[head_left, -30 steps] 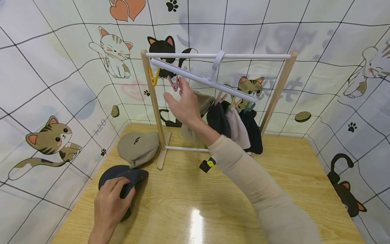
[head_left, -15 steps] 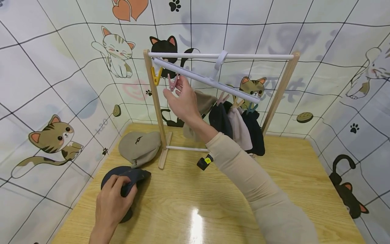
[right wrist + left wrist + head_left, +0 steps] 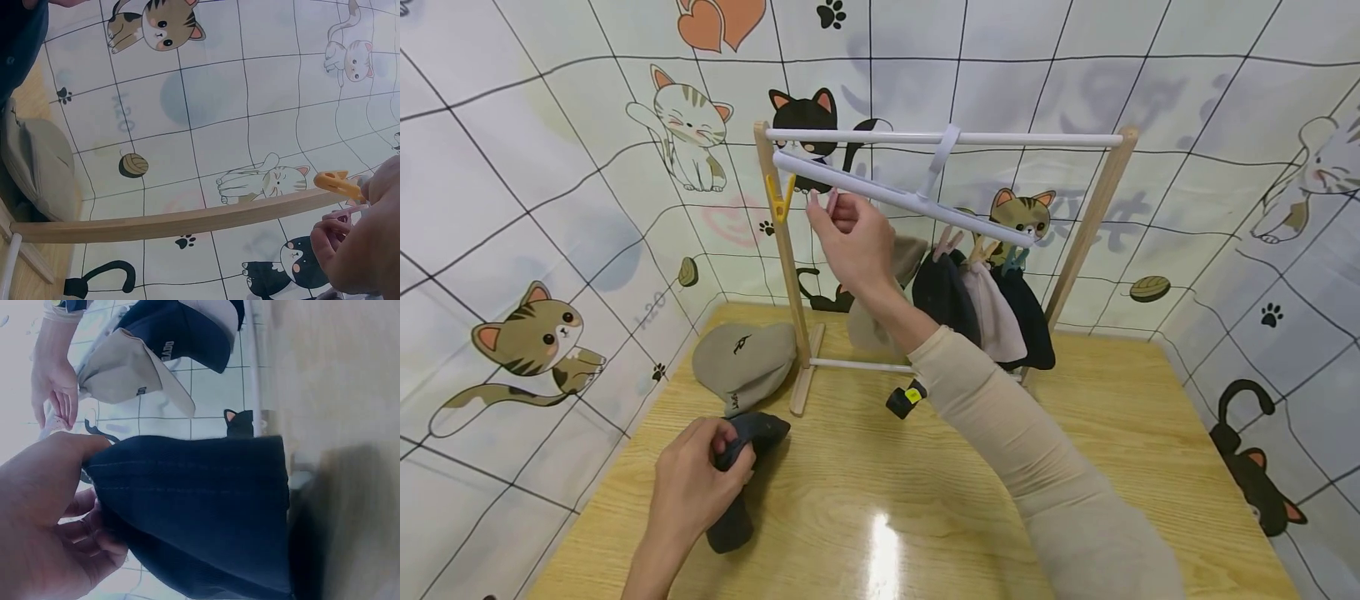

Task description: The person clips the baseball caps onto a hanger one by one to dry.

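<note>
My left hand (image 3: pixel 696 483) pinches a dark navy cap (image 3: pixel 760 429) at its gathered end, close over the wooden table. That cap (image 3: pixel 194 506) fills the middle of the left wrist view. My right hand (image 3: pixel 859 250) is raised under the left half of a lilac hanger (image 3: pixel 872 190); its thumb and fingers pinch a pink clothespin (image 3: pixel 832 200), partly hidden by the fingers. Beside it a yellow clothespin (image 3: pixel 780 202) hangs at the hanger's left end. The hanger tilts down to the right, hooked on the rack's white bar (image 3: pixel 1037 140).
Several caps hang from the hanger's right half, among them a dark one (image 3: pixel 943 292) and a pale one (image 3: pixel 992 308). A khaki cap (image 3: pixel 748 362) lies on the table (image 3: pixel 865 475) by the rack's left wooden post (image 3: pixel 793 283). Cat-print cloth walls surround the table.
My left hand has raised the navy cap off to the right. My right fingers have closed on the pink clothespin, and the hanger's left end has dipped slightly.
</note>
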Demonstrator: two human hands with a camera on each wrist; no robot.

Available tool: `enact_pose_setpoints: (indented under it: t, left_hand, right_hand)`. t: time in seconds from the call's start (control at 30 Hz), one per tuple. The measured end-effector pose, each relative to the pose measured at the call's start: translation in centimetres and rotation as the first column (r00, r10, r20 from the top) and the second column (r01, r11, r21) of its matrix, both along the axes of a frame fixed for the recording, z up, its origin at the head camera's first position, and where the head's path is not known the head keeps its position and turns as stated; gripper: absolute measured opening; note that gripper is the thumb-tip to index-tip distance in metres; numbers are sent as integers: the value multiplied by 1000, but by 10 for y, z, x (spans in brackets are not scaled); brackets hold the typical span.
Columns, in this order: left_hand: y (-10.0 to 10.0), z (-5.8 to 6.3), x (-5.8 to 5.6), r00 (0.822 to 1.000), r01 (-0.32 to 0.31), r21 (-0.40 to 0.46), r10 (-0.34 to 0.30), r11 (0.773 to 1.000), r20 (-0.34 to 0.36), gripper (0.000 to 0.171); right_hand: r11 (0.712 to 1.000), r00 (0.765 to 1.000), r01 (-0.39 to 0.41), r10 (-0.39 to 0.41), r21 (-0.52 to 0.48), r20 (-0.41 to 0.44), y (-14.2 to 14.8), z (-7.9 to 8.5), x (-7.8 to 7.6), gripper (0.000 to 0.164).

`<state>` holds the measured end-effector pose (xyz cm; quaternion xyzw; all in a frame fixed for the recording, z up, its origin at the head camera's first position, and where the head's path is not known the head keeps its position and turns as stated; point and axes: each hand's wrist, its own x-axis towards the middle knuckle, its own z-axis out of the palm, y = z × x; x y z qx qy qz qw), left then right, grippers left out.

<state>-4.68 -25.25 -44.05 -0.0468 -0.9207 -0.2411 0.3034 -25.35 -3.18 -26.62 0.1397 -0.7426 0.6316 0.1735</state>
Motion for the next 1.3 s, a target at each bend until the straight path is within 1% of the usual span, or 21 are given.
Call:
enact_pose_setpoints:
  t: [0.13, 0.33, 0.43, 0.53, 0.67, 0.73, 0.87, 0.97, 1.1, 1.3]
  left_hand:
    - [5, 7, -2, 999, 40, 8, -40, 999, 3, 25]
    - [13, 15, -1, 995, 93, 36, -94, 995, 36, 27]
    - [16, 18, 0, 991, 112, 48, -115, 993, 62, 28]
    - [18, 21, 2, 987, 134, 54, -138, 990, 81, 28]
    - [22, 22, 2, 984, 145, 52, -149, 988, 93, 29]
    - [24, 22, 2, 986, 135, 49, -139, 990, 93, 28]
    - [27, 23, 0, 993, 103, 39, -105, 994, 44, 25]
    - [28, 25, -2, 997, 82, 27, -82, 996, -18, 23]
    - [29, 29, -5, 995, 63, -3, -63, 998, -83, 18]
    - [29, 34, -10, 986, 41, -45, -48, 998, -157, 13]
  right_hand:
    - [999, 999, 33, -33, -29, -21, 2, 2, 1, 37]
    - [997, 998, 15, -20, -80, -52, 3, 6, 1, 31]
    - [996, 998, 17, -22, -83, -66, 4, 7, 1, 32]
    - [996, 998, 20, -25, -84, -62, 5, 9, 2, 34]
    - [996, 998, 22, -27, -82, -60, 5, 11, 3, 37]
    - [997, 998, 21, -26, -78, -59, 6, 12, 3, 37]
    - [996, 999, 4, -8, -85, -44, 7, 14, 4, 33]
    - [997, 999, -2, 0, -80, -35, 10, 15, 4, 31]
    - [999, 1000, 6, -7, -51, -20, 14, 16, 4, 31]
    - [1000, 1000, 9, -9, -6, 4, 18, 16, 4, 36]
